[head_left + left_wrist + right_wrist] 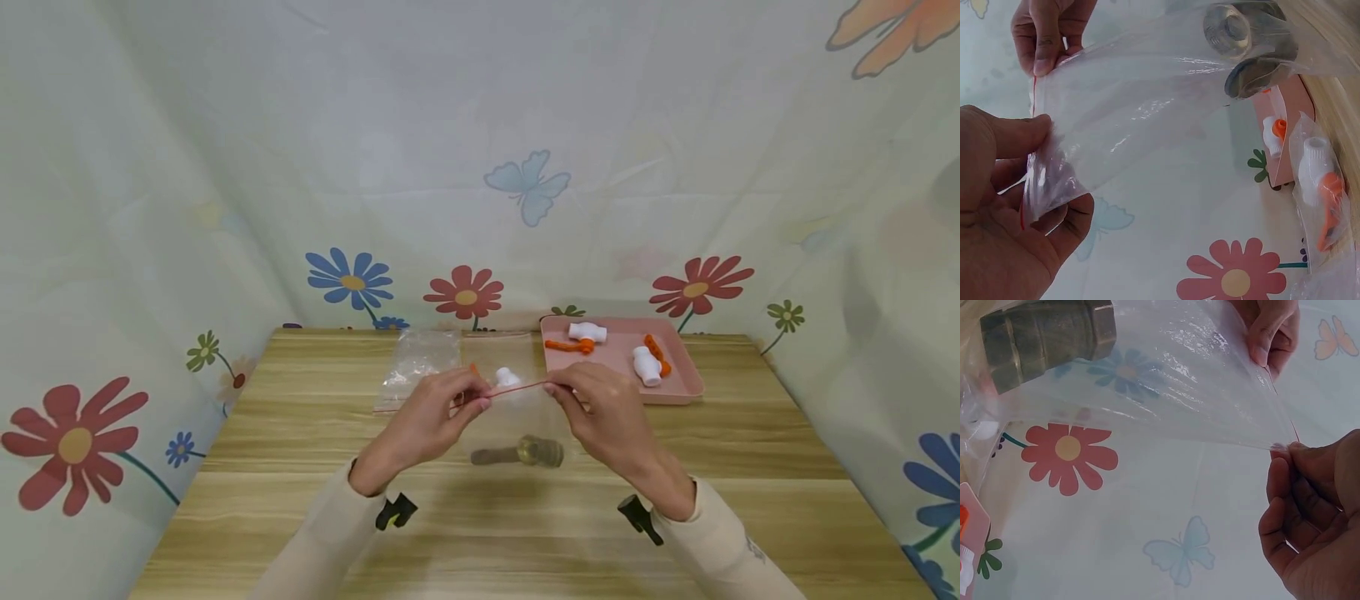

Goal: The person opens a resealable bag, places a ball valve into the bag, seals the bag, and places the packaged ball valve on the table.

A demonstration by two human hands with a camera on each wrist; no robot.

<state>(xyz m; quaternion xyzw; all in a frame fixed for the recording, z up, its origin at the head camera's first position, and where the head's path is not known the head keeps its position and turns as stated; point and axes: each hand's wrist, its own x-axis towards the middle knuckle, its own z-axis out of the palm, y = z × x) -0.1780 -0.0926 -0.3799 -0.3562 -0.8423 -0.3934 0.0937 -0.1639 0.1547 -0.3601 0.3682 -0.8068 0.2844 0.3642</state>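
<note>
Between my two hands a clear zip bag (pixel 1129 106) hangs by its top edge, a red line running along the seal. My left hand (pixel 426 417) pinches one end of that edge between thumb and fingers. At the other end, thumb and forefinger of my right hand (pixel 613 417) pinch the corner, and the edge is drawn taut. Low in the bag lies a brass-coloured valve (pixel 1047 344) with a dark handle, seen through the plastic. Behind it on the table, a bagged white valve (pixel 506 377) with an orange handle is partly hidden.
On the back right of the wooden table (pixel 375 533) stands a pink tray (pixel 611 358) holding two white valves (pixel 587 333) with orange handles. Another clear bag (pixel 412 358) lies left of the bagged valve. A flowered cloth (pixel 420 125) hangs behind the table.
</note>
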